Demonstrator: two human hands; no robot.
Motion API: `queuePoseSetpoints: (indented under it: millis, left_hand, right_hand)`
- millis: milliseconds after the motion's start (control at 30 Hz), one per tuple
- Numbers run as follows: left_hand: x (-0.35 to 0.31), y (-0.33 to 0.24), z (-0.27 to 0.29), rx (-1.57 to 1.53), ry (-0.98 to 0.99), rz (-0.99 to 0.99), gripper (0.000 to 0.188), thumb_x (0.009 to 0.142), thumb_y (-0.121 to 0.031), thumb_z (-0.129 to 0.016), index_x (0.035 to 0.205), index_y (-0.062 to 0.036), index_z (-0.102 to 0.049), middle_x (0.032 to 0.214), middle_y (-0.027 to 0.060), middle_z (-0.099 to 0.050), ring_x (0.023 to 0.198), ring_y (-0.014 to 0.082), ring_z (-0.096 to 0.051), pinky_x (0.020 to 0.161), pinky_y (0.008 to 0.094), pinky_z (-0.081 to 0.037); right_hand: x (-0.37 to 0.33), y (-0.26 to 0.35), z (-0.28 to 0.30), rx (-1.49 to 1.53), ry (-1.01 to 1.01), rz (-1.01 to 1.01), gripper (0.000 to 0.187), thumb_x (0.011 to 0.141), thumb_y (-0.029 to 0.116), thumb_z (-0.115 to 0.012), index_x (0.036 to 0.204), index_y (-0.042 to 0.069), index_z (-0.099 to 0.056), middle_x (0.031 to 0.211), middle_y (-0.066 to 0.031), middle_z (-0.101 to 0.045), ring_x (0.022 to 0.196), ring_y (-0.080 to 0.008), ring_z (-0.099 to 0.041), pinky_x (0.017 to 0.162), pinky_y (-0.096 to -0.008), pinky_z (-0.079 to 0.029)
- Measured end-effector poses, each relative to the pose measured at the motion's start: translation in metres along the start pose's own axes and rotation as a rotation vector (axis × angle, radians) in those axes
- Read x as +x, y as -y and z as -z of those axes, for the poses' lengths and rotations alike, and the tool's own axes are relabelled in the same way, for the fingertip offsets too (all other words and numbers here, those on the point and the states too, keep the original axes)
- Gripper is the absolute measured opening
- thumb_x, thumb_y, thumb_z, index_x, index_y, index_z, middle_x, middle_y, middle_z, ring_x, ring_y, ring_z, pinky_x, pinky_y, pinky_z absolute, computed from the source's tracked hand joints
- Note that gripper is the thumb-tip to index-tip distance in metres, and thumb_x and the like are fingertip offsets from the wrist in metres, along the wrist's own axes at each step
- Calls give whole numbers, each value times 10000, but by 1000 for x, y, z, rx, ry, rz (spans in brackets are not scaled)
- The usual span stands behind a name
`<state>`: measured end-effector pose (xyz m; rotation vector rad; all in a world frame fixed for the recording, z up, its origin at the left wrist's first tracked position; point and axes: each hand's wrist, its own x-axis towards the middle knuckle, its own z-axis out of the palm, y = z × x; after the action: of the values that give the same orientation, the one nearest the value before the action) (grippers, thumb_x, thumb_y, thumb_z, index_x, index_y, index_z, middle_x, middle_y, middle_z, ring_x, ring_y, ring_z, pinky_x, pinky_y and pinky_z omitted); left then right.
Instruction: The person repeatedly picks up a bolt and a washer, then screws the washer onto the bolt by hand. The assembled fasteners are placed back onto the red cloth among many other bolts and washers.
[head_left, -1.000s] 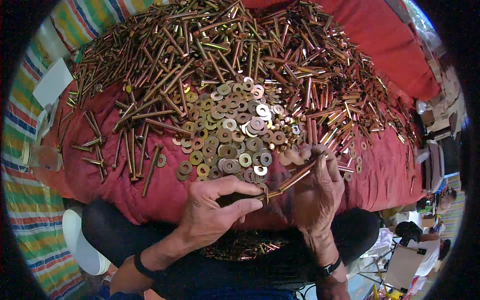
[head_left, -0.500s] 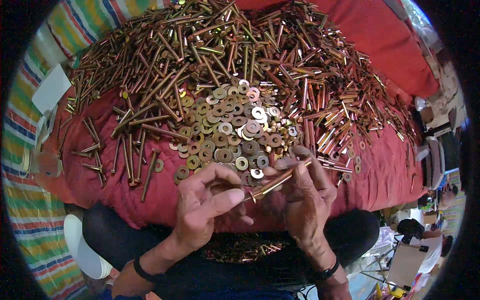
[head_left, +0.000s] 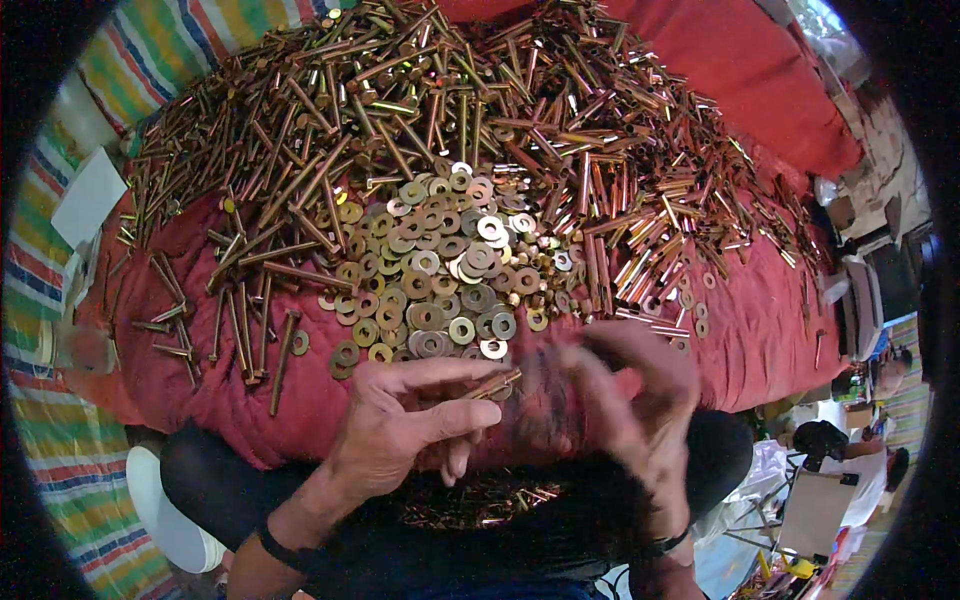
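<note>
My left hand (head_left: pixel 400 420) is closed, with a copper-coloured bolt (head_left: pixel 495 385) pinched between thumb and forefinger. The bolt's end juts out to the right; the rest is hidden by the fingers. To its right, my right hand (head_left: pixel 635 400) is smeared by motion and apart from the bolt, so I cannot make out whether it holds anything. Just beyond both hands lies a heap of flat washers (head_left: pixel 430 270). Small brassy nuts (head_left: pixel 530 265) lie at the right side of the washers.
A large pile of long bolts (head_left: pixel 330 120) covers the far side of the red cloth (head_left: pixel 760 310). Metal sleeves (head_left: pixel 650 260) are heaped at the right. Several loose bolts (head_left: pixel 245 335) lie at left. More metal pieces (head_left: pixel 480 505) show between my legs.
My right hand has come off the long sleeved piece that both hands were at and moved right. My left hand keeps the bolt; its long sleeve part no longer shows.
</note>
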<state>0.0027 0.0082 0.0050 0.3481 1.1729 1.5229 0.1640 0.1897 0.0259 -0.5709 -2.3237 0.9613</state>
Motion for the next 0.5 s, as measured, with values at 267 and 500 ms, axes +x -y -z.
queuePoseSetpoints:
  millis: [267, 500]
  left_hand:
    - [1, 8, 1, -31, -60, -33, 243, 959, -69, -751, 1159, 68, -755, 770, 86, -733, 558, 117, -664, 493, 237, -526]
    - [-4, 7, 5, -46, -48, -41, 210, 953, -75, -758, 1092, 82, -757, 756, 98, -731, 524, 127, -650, 472, 235, -511]
  right_hand:
    - [3, -54, -3, -470, 77, 26, 238, 916, 170, -785, 1081, 29, -688, 915, -181, -707, 737, -377, -698, 642, -461, -559]
    - [3, -29, -5, -151, 39, -195, 217, 960, 151, -753, 1114, 7, -704, 869, -147, -741, 710, -239, -722, 640, -376, -569]
